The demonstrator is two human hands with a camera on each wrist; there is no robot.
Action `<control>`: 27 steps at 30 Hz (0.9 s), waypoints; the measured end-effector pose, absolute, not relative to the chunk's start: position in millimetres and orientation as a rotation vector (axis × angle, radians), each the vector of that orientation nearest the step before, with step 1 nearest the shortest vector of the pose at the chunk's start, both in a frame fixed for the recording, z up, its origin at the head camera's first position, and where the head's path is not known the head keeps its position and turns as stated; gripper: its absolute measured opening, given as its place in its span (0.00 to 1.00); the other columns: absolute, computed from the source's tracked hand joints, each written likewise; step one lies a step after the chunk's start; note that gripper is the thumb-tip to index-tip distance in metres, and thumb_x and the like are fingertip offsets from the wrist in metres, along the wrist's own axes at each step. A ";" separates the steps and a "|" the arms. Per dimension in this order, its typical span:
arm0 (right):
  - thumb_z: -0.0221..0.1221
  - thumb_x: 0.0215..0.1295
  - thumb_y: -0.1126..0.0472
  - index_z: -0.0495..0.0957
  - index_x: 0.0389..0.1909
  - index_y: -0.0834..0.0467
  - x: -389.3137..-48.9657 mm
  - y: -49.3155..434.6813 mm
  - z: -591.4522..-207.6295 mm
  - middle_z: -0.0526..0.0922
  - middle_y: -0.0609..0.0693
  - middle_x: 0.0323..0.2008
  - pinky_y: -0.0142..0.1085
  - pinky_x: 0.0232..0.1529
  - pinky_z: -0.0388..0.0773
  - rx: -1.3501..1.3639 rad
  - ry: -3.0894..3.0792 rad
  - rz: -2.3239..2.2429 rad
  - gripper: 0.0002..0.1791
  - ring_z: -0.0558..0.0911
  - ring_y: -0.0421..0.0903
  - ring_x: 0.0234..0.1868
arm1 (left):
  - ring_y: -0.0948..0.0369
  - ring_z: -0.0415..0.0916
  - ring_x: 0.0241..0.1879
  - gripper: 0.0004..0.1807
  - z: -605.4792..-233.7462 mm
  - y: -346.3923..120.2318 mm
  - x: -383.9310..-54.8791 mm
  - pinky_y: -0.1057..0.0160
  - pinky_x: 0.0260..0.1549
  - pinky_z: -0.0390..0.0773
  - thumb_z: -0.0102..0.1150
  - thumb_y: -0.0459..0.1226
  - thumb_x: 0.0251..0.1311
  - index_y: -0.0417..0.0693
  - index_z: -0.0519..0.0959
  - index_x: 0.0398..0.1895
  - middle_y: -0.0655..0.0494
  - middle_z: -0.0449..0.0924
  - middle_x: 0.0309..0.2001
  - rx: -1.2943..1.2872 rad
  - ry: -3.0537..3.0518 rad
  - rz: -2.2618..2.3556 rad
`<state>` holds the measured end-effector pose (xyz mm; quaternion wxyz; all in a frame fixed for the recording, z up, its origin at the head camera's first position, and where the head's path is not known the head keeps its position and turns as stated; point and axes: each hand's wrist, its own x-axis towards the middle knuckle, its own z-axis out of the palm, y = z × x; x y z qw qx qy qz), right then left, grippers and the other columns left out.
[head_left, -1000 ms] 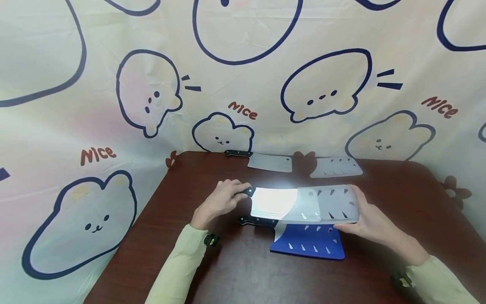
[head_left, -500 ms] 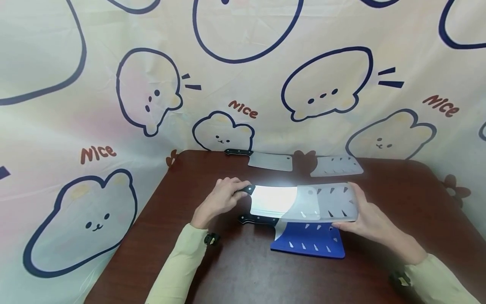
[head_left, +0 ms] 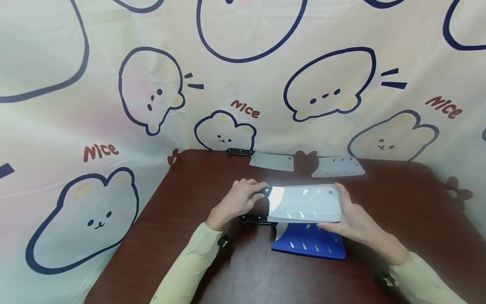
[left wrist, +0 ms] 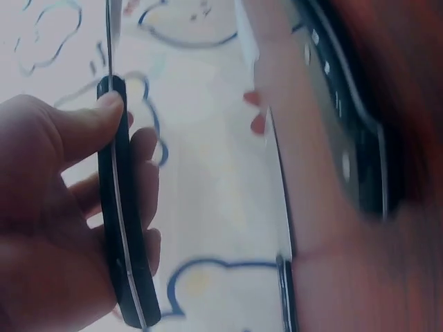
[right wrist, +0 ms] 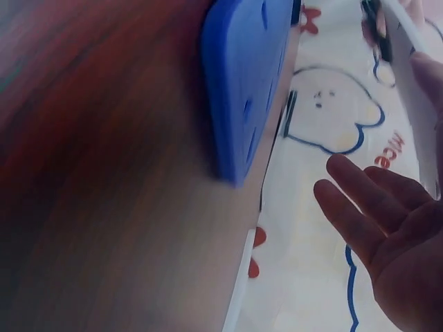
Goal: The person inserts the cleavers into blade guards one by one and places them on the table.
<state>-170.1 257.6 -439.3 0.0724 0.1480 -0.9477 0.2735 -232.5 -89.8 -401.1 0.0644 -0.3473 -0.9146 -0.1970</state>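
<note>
My left hand (head_left: 239,200) grips the black handle of a cleaver (head_left: 276,198), held above the table with its blade pointing right. A translucent white blade guard (head_left: 309,204) surrounds most of that blade; only a bright strip of steel beside the handle is bare. My right hand (head_left: 355,219) pinches the guard's far right end between thumb and index finger. In the right wrist view the other fingers (right wrist: 353,214) stand spread away from it. The left wrist view shows thumb and fingers curled round the handle (left wrist: 121,200).
Below the held cleaver, another cleaver in a blue blade guard (head_left: 309,240) lies on the brown table (head_left: 258,278). At the back edge lie a bare cleaver (head_left: 273,161) and a separate clear guard (head_left: 338,167). A patterned cloth (head_left: 212,84) hangs behind.
My left hand has moved right with the cleaver and my right hand left with the guard. The blade has slid much deeper into the guard.
</note>
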 end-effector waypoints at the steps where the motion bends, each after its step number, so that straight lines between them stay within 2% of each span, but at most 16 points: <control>1: 0.73 0.42 0.33 0.40 0.75 0.57 -170.8 256.3 -440.1 0.80 0.64 0.46 0.36 0.29 0.80 0.457 -2.837 0.830 0.70 0.82 0.46 0.31 | 0.53 0.77 0.48 0.19 -400.6 -87.2 -232.6 0.53 0.46 0.69 0.56 0.41 0.69 0.52 0.77 0.62 0.50 0.83 0.49 -1.060 -2.759 -0.592; 6: 0.74 0.42 0.35 0.38 0.75 0.56 -172.3 253.7 -443.2 0.81 0.62 0.46 0.32 0.27 0.79 0.475 -2.816 0.847 0.70 0.82 0.44 0.31 | 0.53 0.76 0.46 0.19 -398.2 -80.2 -232.5 0.54 0.46 0.69 0.56 0.41 0.69 0.53 0.77 0.62 0.51 0.83 0.48 -1.048 -2.765 -0.560; 13: 0.72 0.43 0.32 0.37 0.75 0.56 -173.8 256.6 -443.4 0.82 0.63 0.44 0.36 0.29 0.80 0.437 -2.875 0.804 0.71 0.83 0.45 0.32 | 0.55 0.76 0.47 0.18 -396.8 -76.9 -237.5 0.55 0.46 0.69 0.56 0.41 0.69 0.54 0.77 0.61 0.52 0.83 0.47 -1.062 -2.807 -0.594; 16: 0.70 0.45 0.31 0.36 0.75 0.58 -174.7 261.8 -441.7 0.81 0.66 0.48 0.44 0.36 0.83 0.401 -2.956 0.779 0.70 0.84 0.49 0.37 | 0.56 0.76 0.45 0.18 -398.8 -74.3 -243.5 0.56 0.46 0.71 0.55 0.41 0.69 0.54 0.77 0.61 0.53 0.83 0.46 -1.099 -2.817 -0.585; 20: 0.68 0.50 0.32 0.37 0.75 0.60 -181.0 271.6 -444.0 0.76 0.70 0.56 0.54 0.47 0.80 0.421 -3.024 0.768 0.67 0.83 0.55 0.46 | 0.57 0.75 0.42 0.17 -402.4 -69.3 -258.5 0.56 0.44 0.71 0.55 0.40 0.70 0.54 0.77 0.60 0.54 0.83 0.44 -1.154 -2.801 -0.509; 27: 0.69 0.50 0.34 0.45 0.73 0.61 -198.3 285.9 -454.0 0.71 0.66 0.62 0.57 0.55 0.76 0.521 -3.033 0.793 0.62 0.77 0.55 0.52 | 0.62 0.74 0.39 0.14 -413.0 -57.7 -285.1 0.59 0.43 0.74 0.53 0.39 0.71 0.56 0.78 0.57 0.58 0.82 0.44 -1.238 -2.827 -0.471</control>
